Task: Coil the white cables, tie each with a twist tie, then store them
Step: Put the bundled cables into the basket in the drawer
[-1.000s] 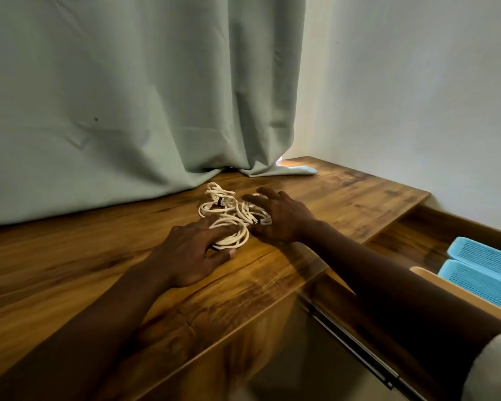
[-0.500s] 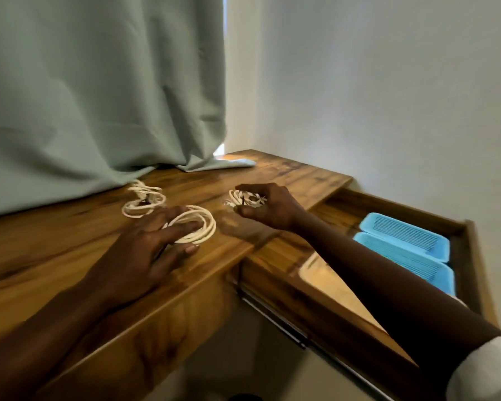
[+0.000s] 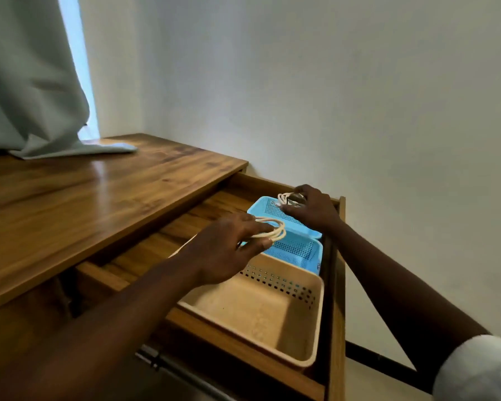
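Both hands are over the open wooden drawer (image 3: 334,287). My left hand (image 3: 226,250) pinches a white coiled cable (image 3: 274,231) above the nearer blue perforated basket (image 3: 298,248). My right hand (image 3: 311,209) holds a second white coil (image 3: 287,198) with a dark tie over the farther blue basket (image 3: 265,208), near the drawer's back corner. A beige perforated basket (image 3: 275,314) sits at the front of the drawer with nothing visible in it.
The wooden tabletop (image 3: 84,198) stretches to the left, with a grey-green curtain (image 3: 26,82) draped onto its far end. A white wall stands close behind the drawer. A metal drawer rail (image 3: 156,357) shows below the front.
Both hands lifted a coil each off the tabletop and carried them right, over the drawer's blue baskets. The view swung right; the third coil on the table is out of view.
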`<state>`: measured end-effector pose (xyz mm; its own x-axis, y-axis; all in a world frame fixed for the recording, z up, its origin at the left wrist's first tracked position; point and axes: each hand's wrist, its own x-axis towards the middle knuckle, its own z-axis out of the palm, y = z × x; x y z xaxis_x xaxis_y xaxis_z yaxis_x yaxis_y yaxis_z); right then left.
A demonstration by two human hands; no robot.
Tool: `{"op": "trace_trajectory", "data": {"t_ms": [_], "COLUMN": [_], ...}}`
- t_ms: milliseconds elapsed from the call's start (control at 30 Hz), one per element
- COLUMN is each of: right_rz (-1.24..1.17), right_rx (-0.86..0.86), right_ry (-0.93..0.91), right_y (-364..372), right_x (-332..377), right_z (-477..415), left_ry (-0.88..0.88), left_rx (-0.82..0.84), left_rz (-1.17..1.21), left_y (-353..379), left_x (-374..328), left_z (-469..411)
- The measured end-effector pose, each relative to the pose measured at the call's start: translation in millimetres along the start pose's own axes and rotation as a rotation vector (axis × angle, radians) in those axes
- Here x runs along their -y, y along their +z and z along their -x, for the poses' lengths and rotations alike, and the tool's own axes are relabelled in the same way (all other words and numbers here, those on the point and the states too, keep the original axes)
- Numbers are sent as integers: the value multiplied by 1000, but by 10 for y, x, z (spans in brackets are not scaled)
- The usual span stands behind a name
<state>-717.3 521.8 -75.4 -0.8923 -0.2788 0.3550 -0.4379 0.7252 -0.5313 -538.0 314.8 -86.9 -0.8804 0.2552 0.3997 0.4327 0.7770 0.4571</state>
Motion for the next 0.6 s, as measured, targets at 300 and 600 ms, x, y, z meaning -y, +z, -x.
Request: {"op": "trace_trajectory", "data": {"t_ms": [300, 600], "right_rz": [135, 193], "right_rx": [228, 305], "right_ry": [140, 246], "right_y": [413, 482], "right_x": [-644, -716], "right_z": [-445, -514], "left_ry": [-123, -333], "left_rx": [395, 586], "left_rz": [-279, -158], "left_y": [491, 886], "left_x": [147, 287], "left_z": [-1040, -1274]}}
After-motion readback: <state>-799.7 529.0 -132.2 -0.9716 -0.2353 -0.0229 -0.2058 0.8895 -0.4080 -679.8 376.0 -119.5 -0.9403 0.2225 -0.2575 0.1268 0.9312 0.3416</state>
